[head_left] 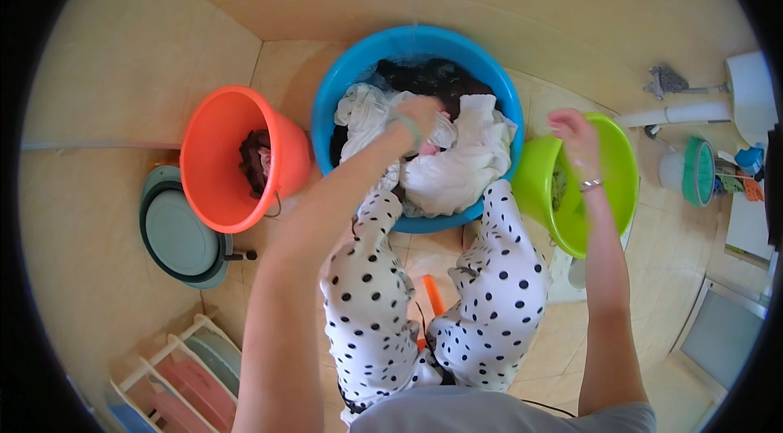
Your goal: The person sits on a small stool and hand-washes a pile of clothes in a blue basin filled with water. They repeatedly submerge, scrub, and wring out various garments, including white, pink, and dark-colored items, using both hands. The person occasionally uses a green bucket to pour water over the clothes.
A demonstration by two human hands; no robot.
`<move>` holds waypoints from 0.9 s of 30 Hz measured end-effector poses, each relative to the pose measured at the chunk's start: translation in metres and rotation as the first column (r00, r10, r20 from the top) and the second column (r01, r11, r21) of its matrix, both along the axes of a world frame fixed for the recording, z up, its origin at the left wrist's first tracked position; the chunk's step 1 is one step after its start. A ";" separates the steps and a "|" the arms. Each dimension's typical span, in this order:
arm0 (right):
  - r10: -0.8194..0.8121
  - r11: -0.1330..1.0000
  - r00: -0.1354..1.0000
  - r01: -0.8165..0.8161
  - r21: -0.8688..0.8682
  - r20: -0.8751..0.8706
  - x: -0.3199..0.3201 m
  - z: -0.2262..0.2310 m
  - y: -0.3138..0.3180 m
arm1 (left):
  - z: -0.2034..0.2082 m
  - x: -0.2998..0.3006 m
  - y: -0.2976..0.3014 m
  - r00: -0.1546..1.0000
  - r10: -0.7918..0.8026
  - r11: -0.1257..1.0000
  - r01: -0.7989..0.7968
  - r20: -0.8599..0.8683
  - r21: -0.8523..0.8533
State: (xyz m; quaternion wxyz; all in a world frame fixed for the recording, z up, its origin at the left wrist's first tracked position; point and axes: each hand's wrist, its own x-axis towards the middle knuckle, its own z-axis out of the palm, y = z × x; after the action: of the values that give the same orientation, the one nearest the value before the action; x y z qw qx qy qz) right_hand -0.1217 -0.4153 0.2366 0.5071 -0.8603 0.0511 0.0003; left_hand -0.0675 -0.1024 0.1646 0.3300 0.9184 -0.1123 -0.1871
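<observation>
A blue tub (325,99) stands in front of me, with white cloth (457,180) heaped over dark cloth (436,78) in water. My left hand (420,115) reaches into the tub and is closed on the white cloth; its fingertips are partly hidden among the folds. There is a greenish band around that wrist. Over the rim of the lime-green bucket (534,180) on the right, my right hand (576,138) is raised, its fingers loosely bent and slightly blurred. Nothing shows in it. A bracelet circles the right wrist. Some greenish stuff lies inside the green bucket.
An orange bucket (214,164) with dark and pink cloth stands left of the tub. Beside it lies a grey-green collapsible basin (181,233). A white rack (147,372) with basins is at lower left. A white pipe (685,114) runs along the right.
</observation>
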 end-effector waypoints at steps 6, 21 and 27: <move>0.535 0.809 0.844 -0.519 -0.278 -0.018 0.091 -0.115 0.145 | -0.056 -0.047 0.120 0.990 0.113 0.858 -0.055 -0.083 0.511; 0.233 0.765 0.923 -0.368 -0.529 -0.305 0.188 -0.245 0.169 | -0.089 -0.004 0.105 0.927 0.319 0.794 -0.375 -0.197 -0.479; -0.054 0.936 0.956 0.149 0.318 -0.289 0.168 -0.082 0.189 | -0.128 0.051 0.052 0.467 0.009 -0.048 -0.883 -0.884 -0.467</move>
State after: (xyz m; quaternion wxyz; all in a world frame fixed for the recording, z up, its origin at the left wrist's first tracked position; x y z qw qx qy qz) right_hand 0.0459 -0.2262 0.1547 0.6339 -0.7486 0.1653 0.1022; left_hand -0.0165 -0.0502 0.0369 0.8735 0.3163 0.2802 -0.2417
